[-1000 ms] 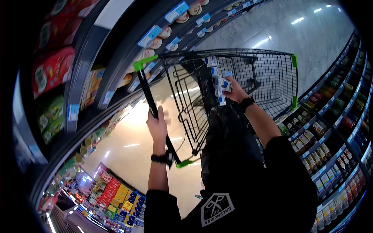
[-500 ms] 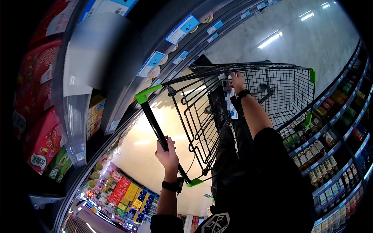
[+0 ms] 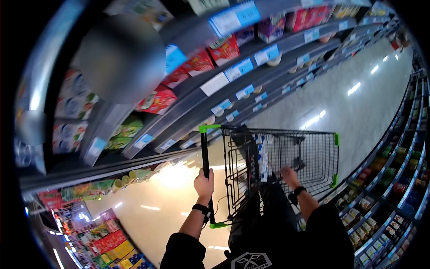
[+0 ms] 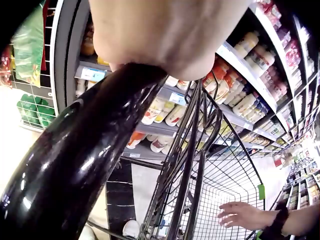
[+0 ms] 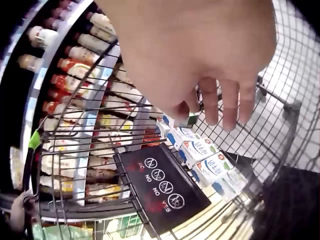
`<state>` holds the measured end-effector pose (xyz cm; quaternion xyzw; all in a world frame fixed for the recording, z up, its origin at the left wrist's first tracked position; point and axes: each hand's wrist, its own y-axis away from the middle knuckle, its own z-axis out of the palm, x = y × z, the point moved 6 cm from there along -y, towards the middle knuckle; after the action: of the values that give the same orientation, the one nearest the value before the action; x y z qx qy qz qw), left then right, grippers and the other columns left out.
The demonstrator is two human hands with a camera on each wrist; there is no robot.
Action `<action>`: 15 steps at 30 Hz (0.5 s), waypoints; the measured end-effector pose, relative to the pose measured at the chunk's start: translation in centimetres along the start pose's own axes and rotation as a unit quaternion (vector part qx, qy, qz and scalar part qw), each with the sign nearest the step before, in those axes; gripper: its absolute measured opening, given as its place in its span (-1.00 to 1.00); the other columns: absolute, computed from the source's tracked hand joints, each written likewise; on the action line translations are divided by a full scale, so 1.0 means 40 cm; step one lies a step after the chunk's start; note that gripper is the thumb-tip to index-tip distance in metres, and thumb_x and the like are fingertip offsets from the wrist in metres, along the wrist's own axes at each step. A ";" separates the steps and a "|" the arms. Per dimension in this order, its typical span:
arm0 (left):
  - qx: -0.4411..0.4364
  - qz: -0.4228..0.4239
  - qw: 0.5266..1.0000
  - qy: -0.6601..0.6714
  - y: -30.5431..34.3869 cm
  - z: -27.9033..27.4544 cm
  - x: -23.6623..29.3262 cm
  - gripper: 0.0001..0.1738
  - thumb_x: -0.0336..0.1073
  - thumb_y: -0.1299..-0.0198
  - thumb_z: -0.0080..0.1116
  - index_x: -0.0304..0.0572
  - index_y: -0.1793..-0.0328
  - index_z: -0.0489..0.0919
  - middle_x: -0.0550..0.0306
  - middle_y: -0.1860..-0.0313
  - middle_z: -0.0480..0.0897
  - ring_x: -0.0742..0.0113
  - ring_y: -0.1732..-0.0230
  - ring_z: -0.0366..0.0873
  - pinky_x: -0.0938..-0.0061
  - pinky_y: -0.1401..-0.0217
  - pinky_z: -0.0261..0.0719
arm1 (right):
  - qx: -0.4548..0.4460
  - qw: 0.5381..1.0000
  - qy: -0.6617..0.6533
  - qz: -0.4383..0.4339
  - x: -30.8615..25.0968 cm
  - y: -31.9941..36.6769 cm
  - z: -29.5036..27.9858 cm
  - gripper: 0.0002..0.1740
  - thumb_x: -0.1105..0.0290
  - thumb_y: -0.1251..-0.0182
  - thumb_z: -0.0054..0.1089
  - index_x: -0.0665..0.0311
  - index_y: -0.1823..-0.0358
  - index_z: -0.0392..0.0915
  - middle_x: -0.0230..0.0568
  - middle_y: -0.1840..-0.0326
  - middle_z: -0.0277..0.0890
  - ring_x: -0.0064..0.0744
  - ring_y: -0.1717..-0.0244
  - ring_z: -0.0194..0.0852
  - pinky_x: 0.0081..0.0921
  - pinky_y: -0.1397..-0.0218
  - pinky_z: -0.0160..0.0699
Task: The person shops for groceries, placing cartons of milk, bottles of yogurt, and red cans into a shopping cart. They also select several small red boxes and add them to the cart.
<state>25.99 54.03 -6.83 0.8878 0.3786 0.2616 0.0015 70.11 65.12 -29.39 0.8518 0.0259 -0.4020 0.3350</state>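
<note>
My left hand (image 3: 204, 184) grips the black handle (image 3: 205, 154) of a wire shopping cart (image 3: 309, 157) with green corner caps. Close up in the left wrist view, the thick glossy handle (image 4: 75, 150) runs out from under that hand. My right hand (image 3: 290, 177) hovers over the cart basket with nothing in it, its fingers (image 4: 231, 212) loosely extended. Beside it, a row of white and blue milk cartons (image 5: 202, 150) lies in the basket, against a black panel (image 5: 165, 185) printed with round symbols. In the right wrist view the hand's back covers part of the row.
Shelves (image 3: 242, 69) with blue price tags and packaged goods run along the left, close to the cart. More shelves of bottles (image 3: 371, 224) line the right. Pale tiled floor (image 3: 349, 103) stretches ahead. Stacked colourful boxes (image 3: 112, 244) stand behind at the lower left.
The right hand held a small white and blue carton, then reached to the row in the basket; now it is empty and away from the cartons. The left hand keeps its grip. The head view has turned.
</note>
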 end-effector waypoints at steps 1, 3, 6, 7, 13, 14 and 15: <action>0.002 0.018 0.999 -0.027 -0.003 0.002 -0.001 -0.59 0.07 -0.48 0.13 -0.16 0.16 0.55 -0.12 0.56 0.66 -0.23 0.51 0.67 -0.02 0.40 0.61 | -0.011 0.999 0.033 0.031 -0.049 0.053 -0.042 -0.66 0.28 -0.49 0.13 0.33 -0.12 0.67 0.05 0.12 0.75 -0.10 0.12 0.76 -0.18 0.14 0.65; -0.004 0.007 0.999 -0.040 -0.005 0.004 -0.002 -0.56 0.09 -0.48 0.11 -0.19 0.07 0.53 -0.18 0.48 0.70 -0.28 0.43 0.69 -0.06 0.33 0.63 | 0.023 0.998 -0.014 0.054 -0.121 0.185 -0.117 -0.67 0.27 -0.48 0.17 0.35 -0.09 0.66 0.08 0.14 0.74 -0.01 0.09 0.74 -0.14 0.07 0.63; -0.028 -0.014 0.999 -0.025 -0.001 0.023 0.002 -0.47 0.13 -0.49 0.09 -0.26 -0.12 0.46 -0.30 0.30 0.73 -0.37 0.27 0.71 -0.12 0.19 0.66 | 0.051 0.998 0.002 0.027 -0.095 0.336 -0.164 -0.59 0.25 -0.39 0.30 0.33 -0.16 0.65 0.05 0.13 0.75 0.08 0.06 0.73 -0.13 0.01 0.67; -0.043 -0.024 0.999 -0.001 0.001 0.028 -0.008 -0.42 0.15 -0.49 0.07 -0.28 -0.21 0.42 -0.36 0.22 0.74 -0.41 0.18 0.71 -0.15 0.12 0.66 | 0.060 0.996 0.071 0.005 -0.111 0.400 -0.187 -0.59 0.26 -0.38 0.30 0.30 -0.18 0.64 0.02 0.17 0.76 0.04 0.08 0.75 -0.16 0.03 0.70; -0.230 0.015 0.970 0.075 0.162 -0.010 -0.100 -0.31 0.16 -0.40 0.18 -0.27 -0.35 0.36 -0.36 0.08 0.73 -0.35 0.02 0.71 -0.11 -0.02 0.64 | 0.113 0.993 0.045 -0.004 -0.014 0.780 -0.208 -0.60 0.29 -0.36 0.34 0.33 -0.16 0.64 0.00 0.26 0.75 -0.16 0.29 0.79 -0.28 0.17 0.72; -0.216 0.054 0.971 0.091 0.211 -0.015 -0.129 -0.32 0.17 -0.39 0.19 -0.26 -0.33 0.40 -0.32 0.05 0.74 -0.32 -0.01 0.71 -0.08 -0.05 0.64 | 0.140 0.990 0.000 0.018 0.117 0.804 -0.172 -0.63 0.33 -0.39 0.31 0.34 -0.15 0.65 -0.06 0.27 0.74 -0.31 0.32 0.77 -0.38 0.23 0.70; -0.200 0.092 0.969 0.107 0.246 -0.015 -0.154 -0.33 0.17 -0.38 0.19 -0.26 -0.32 0.44 -0.29 0.03 0.75 -0.29 -0.03 0.71 -0.06 -0.07 0.64 | 0.160 0.983 -0.067 0.054 0.099 0.874 -0.166 -0.64 0.37 -0.41 0.28 0.34 -0.17 0.63 -0.12 0.24 0.73 -0.41 0.34 0.71 -0.43 0.28 0.68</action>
<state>28.76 42.77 -7.18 0.8674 0.2328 0.4246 0.1148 88.17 41.09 -9.93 0.8659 -0.1073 -0.4382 0.2161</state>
